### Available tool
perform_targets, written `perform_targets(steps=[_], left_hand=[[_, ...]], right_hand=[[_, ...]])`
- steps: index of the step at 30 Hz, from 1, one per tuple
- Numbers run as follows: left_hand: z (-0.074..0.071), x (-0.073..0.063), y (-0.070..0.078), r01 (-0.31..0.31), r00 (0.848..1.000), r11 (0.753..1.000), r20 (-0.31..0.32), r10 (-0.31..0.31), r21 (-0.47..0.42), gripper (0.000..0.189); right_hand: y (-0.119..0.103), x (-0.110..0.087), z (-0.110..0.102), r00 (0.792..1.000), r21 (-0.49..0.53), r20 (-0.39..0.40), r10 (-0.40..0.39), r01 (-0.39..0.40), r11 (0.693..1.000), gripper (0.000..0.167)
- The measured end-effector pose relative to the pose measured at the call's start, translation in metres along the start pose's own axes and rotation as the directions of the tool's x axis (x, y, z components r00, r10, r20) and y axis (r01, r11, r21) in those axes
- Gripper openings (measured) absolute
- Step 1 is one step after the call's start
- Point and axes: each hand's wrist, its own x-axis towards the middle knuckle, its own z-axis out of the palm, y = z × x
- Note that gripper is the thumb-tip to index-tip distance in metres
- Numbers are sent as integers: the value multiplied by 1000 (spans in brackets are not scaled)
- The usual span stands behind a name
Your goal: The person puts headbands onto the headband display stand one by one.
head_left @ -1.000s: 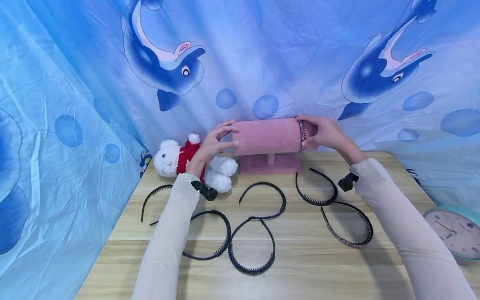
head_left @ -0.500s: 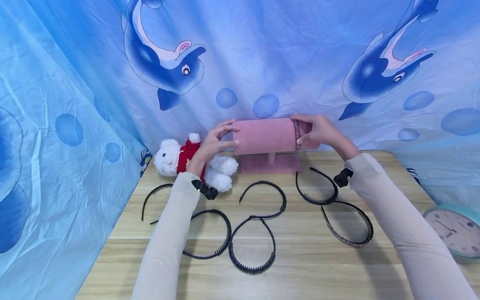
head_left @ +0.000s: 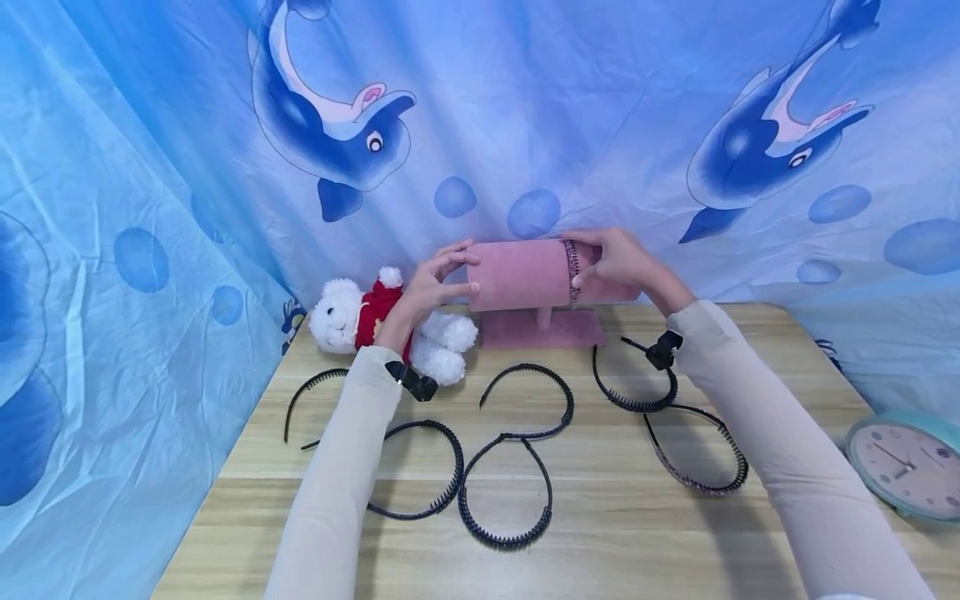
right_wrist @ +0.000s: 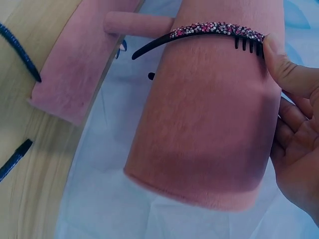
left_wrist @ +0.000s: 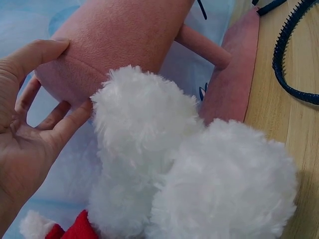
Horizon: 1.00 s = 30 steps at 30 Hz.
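Note:
A pink velvety display stand (head_left: 517, 273) has a horizontal roll on a short post above a flat base (head_left: 543, 329). My left hand (head_left: 431, 287) holds the roll's left end, the thumb on one side and fingers on the other in the left wrist view. A black headband (right_wrist: 214, 28) with pink and silver rhinestones and comb teeth sits around the roll, right of its middle. My right hand (head_left: 622, 258) pinches that headband, the thumb (right_wrist: 279, 62) pressing its studded band. The roll partly hides my right fingers.
A white plush toy (head_left: 442, 346) in a red top lies left of the stand, under my left wrist. Several black headbands (head_left: 504, 542) lie across the wooden table (head_left: 600, 533). A mint-rimmed clock (head_left: 903, 467) stands at the right. A blue dolphin-print curtain (head_left: 480, 108) hangs behind.
My right hand and the rhinestone headband have slid left along the roll, away from its right end. My left hand has stayed at the left end.

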Motion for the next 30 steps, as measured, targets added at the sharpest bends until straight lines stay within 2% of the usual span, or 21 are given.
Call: perform_targets(steps=[5,12,22,26,30], left_hand=[[0,1,-1,11,1000,1000,7,-11,-2,45],[0,0,0,6,1000,1000,-2,-6,11,42],[0,-3,3,-7,1000,1000,10,7,20,44],[2,-6,12,-3,1000,1000,23,3,9,45],[4,-11,22,2,999,1000,32,-2,8,44]], right_hand=[[-3,3,3,1000,3,12,-5,5,1000,81],[-10,9,5,999,44,42,32,-34,998,82],[-16,20,12,998,110,63,-23,16,994,82],[-20,25,15,997,126,70,-15,6,992,83],[-23,26,16,998,94,69,-9,3,996,84]])
